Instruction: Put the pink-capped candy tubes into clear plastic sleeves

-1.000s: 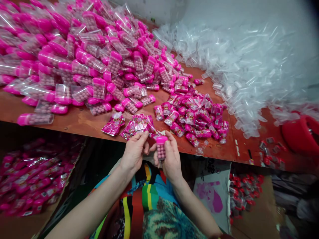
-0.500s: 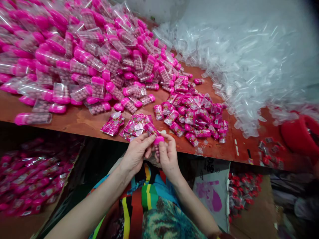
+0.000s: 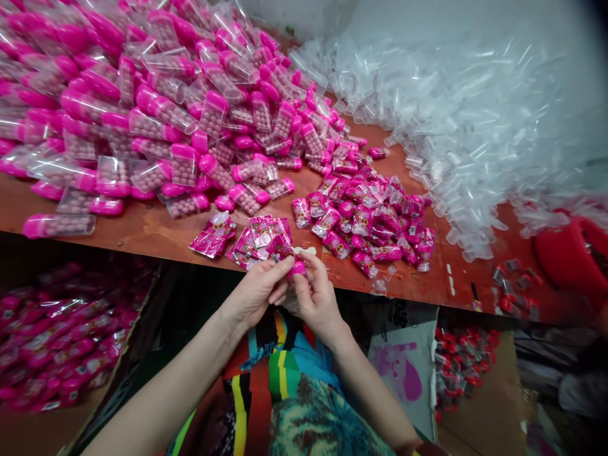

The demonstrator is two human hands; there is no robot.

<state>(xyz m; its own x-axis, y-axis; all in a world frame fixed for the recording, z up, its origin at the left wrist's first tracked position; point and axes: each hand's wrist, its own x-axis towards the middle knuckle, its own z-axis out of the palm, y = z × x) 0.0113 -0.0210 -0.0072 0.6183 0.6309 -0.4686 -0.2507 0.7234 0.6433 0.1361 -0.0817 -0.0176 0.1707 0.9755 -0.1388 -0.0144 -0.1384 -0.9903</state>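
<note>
My left hand (image 3: 259,285) pinches a pink printed wrapper (image 3: 285,252) at the table's front edge. Against it, my right hand (image 3: 317,294) grips a small candy container with a pink cap (image 3: 297,267); the fingers hide most of its body. Flat pink wrappers (image 3: 259,235) lie on the table just beyond my left hand, with another small stack (image 3: 213,234) to their left. Past my right hand is a heap of wrapped pink containers (image 3: 370,221).
Capped containers of pink balls (image 3: 185,114) are piled at the back left. Clear empty tubes (image 3: 456,126) cover the back right. A red bucket (image 3: 565,253) stands at the right. Below the table are a box of wrapped containers (image 3: 66,348) and a box of red-capped ones (image 3: 463,367).
The pink cap has tilted and sunk between my fingers, and the container's balls, visible before, are now covered. The wrapper has come down closer around the cap. Both hands stay together.
</note>
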